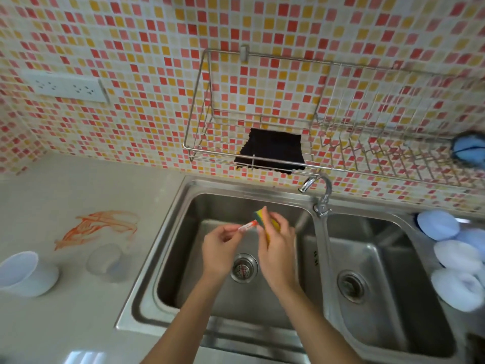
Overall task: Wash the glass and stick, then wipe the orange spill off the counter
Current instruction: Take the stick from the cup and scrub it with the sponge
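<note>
Stick (246,227) over the left sink basin (183,258), pinched at its near end by left hand (219,248); right hand (275,243) clenched round a yellow-green sponge (259,214) at the stick's far tip. Likely light, thin, slick when wet; best pinched firmly at one end. Glass (105,261) upside down on the desk (65,311), probably fragile and slippery. Orange spill (99,227) just behind it, unwiped. White cup (26,274) nearby, black cloth (271,151) in the wire rack (199,106), faucet (319,190) close above the hands.

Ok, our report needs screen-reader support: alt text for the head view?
Over the left sink, a left hand holds a stick while the right hand rubs it with a sponge. An orange spill stains the counter.
</note>
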